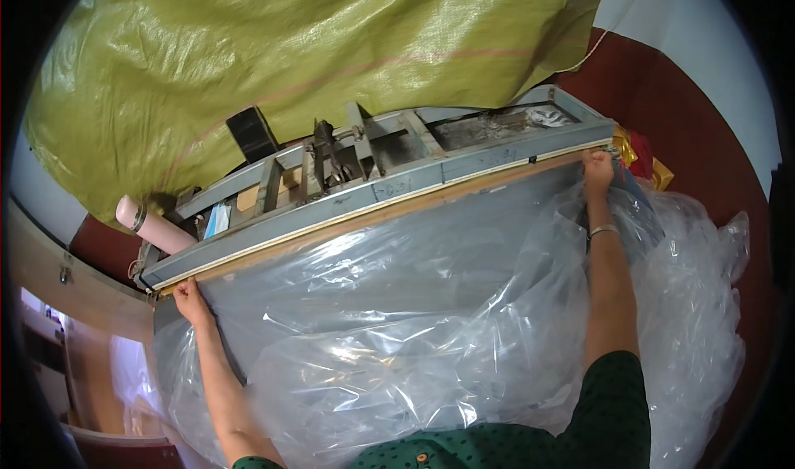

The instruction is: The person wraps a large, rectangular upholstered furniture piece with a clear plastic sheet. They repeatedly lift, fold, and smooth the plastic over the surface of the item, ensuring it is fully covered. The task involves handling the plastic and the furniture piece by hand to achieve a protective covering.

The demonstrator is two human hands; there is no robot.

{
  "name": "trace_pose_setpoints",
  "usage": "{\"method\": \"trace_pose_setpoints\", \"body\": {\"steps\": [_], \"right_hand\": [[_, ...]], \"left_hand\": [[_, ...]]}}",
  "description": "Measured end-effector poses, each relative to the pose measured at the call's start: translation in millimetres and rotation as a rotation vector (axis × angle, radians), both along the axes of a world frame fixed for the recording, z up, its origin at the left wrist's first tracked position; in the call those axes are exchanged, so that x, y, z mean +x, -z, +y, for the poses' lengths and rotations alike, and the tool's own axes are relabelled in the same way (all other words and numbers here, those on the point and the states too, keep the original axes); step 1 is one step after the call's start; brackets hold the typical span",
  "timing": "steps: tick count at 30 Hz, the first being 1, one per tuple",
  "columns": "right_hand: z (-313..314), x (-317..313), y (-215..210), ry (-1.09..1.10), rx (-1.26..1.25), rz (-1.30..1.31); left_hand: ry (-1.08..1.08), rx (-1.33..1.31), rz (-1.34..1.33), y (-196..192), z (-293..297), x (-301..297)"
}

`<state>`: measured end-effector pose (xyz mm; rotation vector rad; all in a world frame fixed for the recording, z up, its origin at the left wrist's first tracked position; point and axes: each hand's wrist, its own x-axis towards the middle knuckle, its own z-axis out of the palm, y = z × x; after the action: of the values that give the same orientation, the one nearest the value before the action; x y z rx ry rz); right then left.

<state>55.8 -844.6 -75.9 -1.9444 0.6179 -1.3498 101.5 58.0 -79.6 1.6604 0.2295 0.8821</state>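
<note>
A large clear plastic sheet or bag lies crumpled over a grey table in front of me. Its far edge runs along the long bar of a grey metal machine with a wooden strip under it. My left hand pinches the plastic edge at the bar's left end. My right hand holds the plastic edge at the bar's right end; a thin bracelet sits on that wrist. Both arms are stretched wide, with dark green dotted sleeves near my body.
A big yellow-green woven sack bulges behind the machine. A pink bottle lies at the machine's left end. Gold and red packages sit to the right on a dark red floor. A wooden ledge is at left.
</note>
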Motion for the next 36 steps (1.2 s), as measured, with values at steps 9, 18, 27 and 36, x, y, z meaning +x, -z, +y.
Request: {"method": "trace_pose_setpoints", "body": {"steps": [9,18,27,36], "right_hand": [[-33.7,-14.5,4.8,-0.097,0.333,-0.159],[206.2,3.4,-147.0,-0.399,-0.357,-0.102],[566.3,-60.5,-171.1,-1.345,-0.803,0.025],[516.1,-62.4,-77.0,-1.451,-0.035,0.423]], "left_hand": [[-0.052,-0.161,0.003,4.3,-7.4,-6.3],[0.366,-0.042,0.101,-96.1,-35.2,-100.9],[0.363,0.286,-0.038,-159.4,-40.6,-233.5],[0.689,1.032,0.623,-153.3,-38.3,-281.0]]}}
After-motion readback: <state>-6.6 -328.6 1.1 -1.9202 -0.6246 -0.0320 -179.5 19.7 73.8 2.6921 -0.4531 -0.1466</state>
